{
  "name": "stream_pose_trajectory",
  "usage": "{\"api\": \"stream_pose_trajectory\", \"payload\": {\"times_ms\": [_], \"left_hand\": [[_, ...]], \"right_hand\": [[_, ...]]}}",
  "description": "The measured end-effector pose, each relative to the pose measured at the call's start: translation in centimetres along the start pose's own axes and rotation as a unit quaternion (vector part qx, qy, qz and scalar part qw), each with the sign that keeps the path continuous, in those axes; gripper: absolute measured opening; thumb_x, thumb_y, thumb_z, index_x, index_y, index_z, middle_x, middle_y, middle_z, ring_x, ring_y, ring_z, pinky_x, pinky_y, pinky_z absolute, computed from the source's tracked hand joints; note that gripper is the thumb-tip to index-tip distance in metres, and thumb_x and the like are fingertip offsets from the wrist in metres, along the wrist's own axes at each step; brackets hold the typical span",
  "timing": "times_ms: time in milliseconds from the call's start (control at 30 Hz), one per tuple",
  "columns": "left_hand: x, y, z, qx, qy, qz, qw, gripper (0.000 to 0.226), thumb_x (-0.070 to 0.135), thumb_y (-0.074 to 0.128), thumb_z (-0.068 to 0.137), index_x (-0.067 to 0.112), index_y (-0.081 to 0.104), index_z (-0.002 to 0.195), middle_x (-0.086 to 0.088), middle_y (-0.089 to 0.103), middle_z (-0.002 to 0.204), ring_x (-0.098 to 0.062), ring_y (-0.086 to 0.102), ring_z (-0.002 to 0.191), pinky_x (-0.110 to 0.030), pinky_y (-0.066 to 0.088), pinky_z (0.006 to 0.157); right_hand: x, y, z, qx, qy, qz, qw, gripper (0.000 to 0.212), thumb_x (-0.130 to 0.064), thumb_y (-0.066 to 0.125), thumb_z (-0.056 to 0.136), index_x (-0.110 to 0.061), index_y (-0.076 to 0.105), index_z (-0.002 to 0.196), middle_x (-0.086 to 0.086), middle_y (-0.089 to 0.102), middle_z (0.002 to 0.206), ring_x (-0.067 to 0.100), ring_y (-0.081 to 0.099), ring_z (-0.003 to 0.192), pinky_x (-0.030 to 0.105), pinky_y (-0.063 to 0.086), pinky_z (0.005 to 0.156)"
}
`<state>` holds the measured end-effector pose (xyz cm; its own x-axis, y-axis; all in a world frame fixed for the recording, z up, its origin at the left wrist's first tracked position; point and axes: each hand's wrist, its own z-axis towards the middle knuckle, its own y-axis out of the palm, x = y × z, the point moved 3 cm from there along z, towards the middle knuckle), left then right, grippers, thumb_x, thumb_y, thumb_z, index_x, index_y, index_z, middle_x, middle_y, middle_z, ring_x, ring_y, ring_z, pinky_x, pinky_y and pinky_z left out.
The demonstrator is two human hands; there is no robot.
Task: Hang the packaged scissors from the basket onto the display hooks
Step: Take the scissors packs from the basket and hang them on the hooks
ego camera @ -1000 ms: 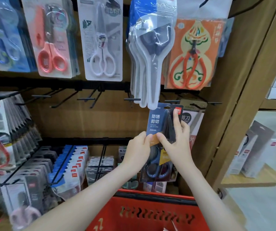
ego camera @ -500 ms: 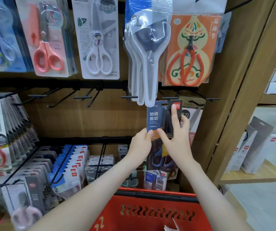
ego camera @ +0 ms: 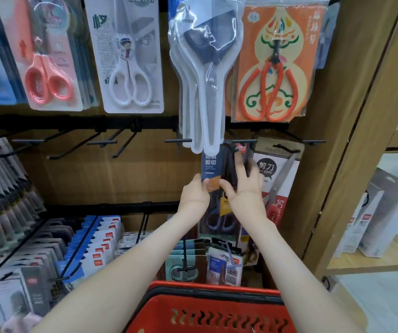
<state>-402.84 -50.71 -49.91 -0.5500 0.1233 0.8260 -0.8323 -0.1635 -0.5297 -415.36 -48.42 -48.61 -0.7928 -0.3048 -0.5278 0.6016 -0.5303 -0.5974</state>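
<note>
While the packaged scissors [ego camera: 209, 165] stand upright, top edge at the display hook [ego camera: 244, 141] above both hands, the left hand [ego camera: 194, 197] pinches the pack's left edge in a closed grip. The right hand [ego camera: 247, 192] lies flat-fingered on its face, grip open. Whether the hole has caught, I cannot tell.

The dark-blue packaged scissors [ego camera: 208, 164] stands upright, its top at a black display hook [ego camera: 243, 141], above the red basket [ego camera: 217, 291].

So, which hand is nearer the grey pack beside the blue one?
Right. The right hand is beside the grey pack; the left hand, holding the blue pack, is farther left.
</note>
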Motion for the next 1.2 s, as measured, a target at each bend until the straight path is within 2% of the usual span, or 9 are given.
{"api": "stream_pose_trajectory", "payload": {"times_ms": [100, 167, 233, 333, 467, 667, 900, 1067, 1200], "left_hand": [[-0.3, -0.1, 0.3, 0.055, 0.001, 0.009, 0.998, 0.04, 0.028, 0.033, 0.105, 0.012, 0.03, 0.142, -0.019, 0.06, 0.123, -0.037, 0.061, 0.102, -0.039, 0.048, 0.08], [-0.4, 0.6, 0.0, 0.093, 0.034, -0.046, 0.994, 0.051, 0.021, 0.036, 0.104, 0.019, 0.015, 0.151, -0.012, 0.042, 0.145, -0.029, 0.056, 0.117, -0.033, 0.044, 0.091], [-0.1, 1.0, -0.9, 0.15, 0.138, -0.051, 0.978, 0.059, 0.014, 0.038, 0.103, 0.026, 0.008, 0.153, -0.007, 0.019, 0.156, -0.02, 0.036, 0.137, -0.03, 0.032, 0.108], [-0.7, 2.9, -1.0, 0.199, 0.312, 0.097, 0.924, 0.059, 0.035, 0.037, 0.1, 0.028, 0.008, 0.15, -0.013, 0.003, 0.157, -0.038, 0.024, 0.142, -0.057, 0.036, 0.108], [-1.0, 3.9, 0.5, 0.169, 0.237, 0.201, 0.935, 0.085, 0.066, 0.037, 0.085, 0.031, -0.004, 0.151, -0.02, 0.0, 0.156, -0.052, 0.029, 0.137, -0.064, 0.039, 0.098], [-1.2, 3.3, 1.7, 0.08, 0.216, 0.17, 0.958, 0.101, 0.05, 0.06, 0.09, 0.043, -0.029, 0.139, -0.015, -0.022, 0.159, -0.043, 0.028, 0.136, -0.046, 0.045, 0.1], [-1.5, 2.5, -2.1, 0.044, 0.188, 0.176, 0.965, 0.095, 0.046, 0.057, 0.093, 0.035, -0.02, 0.147, -0.015, -0.028, 0.157, -0.038, 0.018, 0.143, -0.043, 0.035, 0.109], [-7.0, 3.5, -13.2, 0.059, 0.212, 0.17, 0.961, 0.073, 0.012, 0.059, 0.092, 0.01, 0.019, 0.153, -0.03, -0.003, 0.157, -0.047, 0.018, 0.14, -0.05, 0.029, 0.11], [-13.8, 6.3, -22.8, -0.031, 0.173, 0.175, 0.969, 0.063, -0.006, 0.063, 0.073, -0.001, 0.047, 0.134, -0.035, 0.031, 0.144, -0.052, 0.045, 0.119, -0.054, 0.04, 0.101]], "right_hand": [[1.9, -1.3, -1.1, 0.129, -0.008, -0.046, 0.991, 0.072, -0.027, 0.059, 0.094, -0.03, 0.018, 0.153, 0.016, 0.03, 0.149, 0.027, 0.023, 0.132, 0.05, 0.029, 0.109], [3.8, -1.8, -1.8, 0.183, 0.051, -0.078, 0.979, 0.083, -0.032, 0.067, 0.087, -0.023, 0.016, 0.153, 0.018, 0.028, 0.15, 0.032, 0.024, 0.134, 0.055, 0.03, 0.105], [5.4, -1.6, -2.0, 0.174, 0.087, -0.099, 0.976, 0.1, -0.042, 0.072, 0.081, -0.023, 0.005, 0.153, 0.019, 0.017, 0.156, 0.035, 0.016, 0.14, 0.058, 0.026, 0.108], [6.3, -0.7, -1.5, 0.145, 0.082, -0.093, 0.982, 0.115, -0.05, 0.075, 0.075, -0.024, -0.004, 0.154, 0.017, 0.002, 0.16, 0.038, 0.003, 0.145, 0.058, 0.024, 0.111], [6.6, 0.1, -0.8, 0.149, 0.056, -0.049, 0.986, 0.111, -0.04, 0.077, 0.076, -0.021, 0.001, 0.155, 0.02, -0.004, 0.159, 0.042, 0.007, 0.143, 0.057, 0.025, 0.11], [8.1, -0.1, 0.0, 0.11, 0.047, -0.074, 0.99, 0.107, -0.038, 0.073, 0.079, -0.033, -0.004, 0.153, 0.016, -0.015, 0.159, 0.038, 0.001, 0.143, 0.056, 0.019, 0.112], [6.3, -2.4, -3.3, 0.059, 0.031, -0.087, 0.994, 0.106, -0.042, 0.073, 0.081, -0.025, -0.003, 0.154, 0.02, -0.013, 0.159, 0.037, -0.011, 0.147, 0.044, -0.003, 0.116], [3.7, -1.5, -14.7, 0.016, -0.011, -0.102, 0.995, 0.088, -0.026, 0.07, 0.085, -0.013, 0.016, 0.153, 0.021, 0.014, 0.157, 0.037, 0.013, 0.144, 0.046, 0.016, 0.116], [3.5, 2.3, -26.0, -0.15, -0.044, -0.14, 0.978, 0.093, -0.022, 0.077, 0.074, -0.013, 0.022, 0.148, 0.022, 0.034, 0.15, 0.039, 0.036, 0.135, 0.051, 0.036, 0.109]]}}
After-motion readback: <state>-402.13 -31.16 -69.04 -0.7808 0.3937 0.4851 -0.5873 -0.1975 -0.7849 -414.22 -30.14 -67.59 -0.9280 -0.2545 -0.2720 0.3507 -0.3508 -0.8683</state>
